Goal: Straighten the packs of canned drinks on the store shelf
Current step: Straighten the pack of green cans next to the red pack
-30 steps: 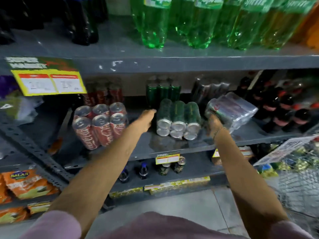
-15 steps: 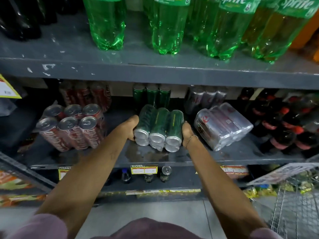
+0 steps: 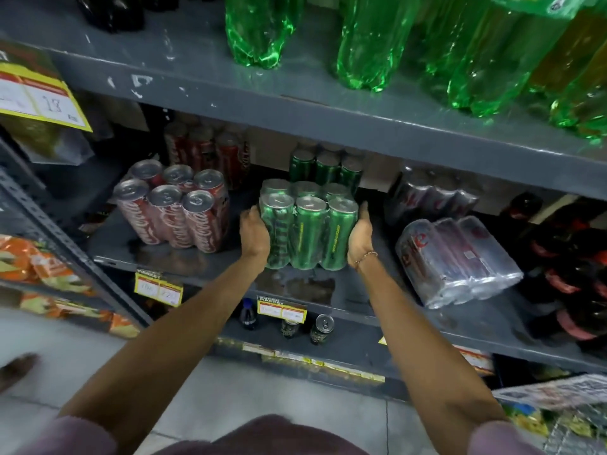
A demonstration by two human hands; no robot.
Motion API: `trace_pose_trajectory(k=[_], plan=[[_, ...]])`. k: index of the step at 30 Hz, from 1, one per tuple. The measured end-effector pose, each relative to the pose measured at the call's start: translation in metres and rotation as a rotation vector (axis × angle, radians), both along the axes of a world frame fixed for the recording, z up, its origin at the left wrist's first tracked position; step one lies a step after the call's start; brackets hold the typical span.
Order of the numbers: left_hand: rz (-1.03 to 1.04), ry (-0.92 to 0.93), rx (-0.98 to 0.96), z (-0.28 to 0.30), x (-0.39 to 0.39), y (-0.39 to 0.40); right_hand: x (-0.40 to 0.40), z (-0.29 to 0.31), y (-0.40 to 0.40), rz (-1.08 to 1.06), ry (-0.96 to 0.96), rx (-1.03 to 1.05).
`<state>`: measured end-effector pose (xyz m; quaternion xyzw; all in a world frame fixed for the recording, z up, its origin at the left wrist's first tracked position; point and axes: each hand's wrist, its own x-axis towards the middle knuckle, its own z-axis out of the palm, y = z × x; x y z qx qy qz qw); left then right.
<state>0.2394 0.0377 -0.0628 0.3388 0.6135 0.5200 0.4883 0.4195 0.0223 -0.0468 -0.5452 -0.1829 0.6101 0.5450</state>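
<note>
A shrink-wrapped pack of green cans (image 3: 308, 231) stands upright at the front of the grey middle shelf (image 3: 328, 290), silver tops up. My left hand (image 3: 254, 234) presses its left side and my right hand (image 3: 359, 239) presses its right side, so both grip it. To the left a red cola can pack (image 3: 174, 215) stands upright, slightly tilted. On the right a silver diet cola pack (image 3: 456, 261) lies on its side. More green cans (image 3: 325, 165), red cans (image 3: 203, 152) and silver cans (image 3: 430, 195) stand behind.
Green soda bottles (image 3: 377, 37) fill the shelf above. Dark bottles with red labels (image 3: 571, 257) crowd the right end. Loose cans and a small bottle (image 3: 305, 326) sit on the lower shelf. Snack bags (image 3: 39, 264) hang at left, a wire basket (image 3: 574, 421) at lower right.
The green pack lay on its side with can ends facing me; both hands have tipped it upright. Earlier my right hand left the silver pack for the green one.
</note>
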Motion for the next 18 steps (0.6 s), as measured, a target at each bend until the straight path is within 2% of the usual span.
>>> trace_pose_trajectory(k=[3, 10, 14, 18], plan=[[0.021, 0.026, 0.081, -0.004, -0.002, -0.007, -0.008, 0.0, 0.0, -0.023, 0.057, 0.066], [0.018, 0.05, 0.163, -0.015, -0.006, -0.024, -0.011, -0.018, 0.005, -0.145, -0.024, 0.165], [-0.019, 0.065, 0.176, -0.016, -0.008, -0.031, -0.007, -0.021, 0.002, -0.081, -0.064, 0.224], [-0.011, 0.014, 0.206, -0.021, 0.002, -0.054, 0.004, -0.007, 0.002, 0.015, -0.082, 0.162]])
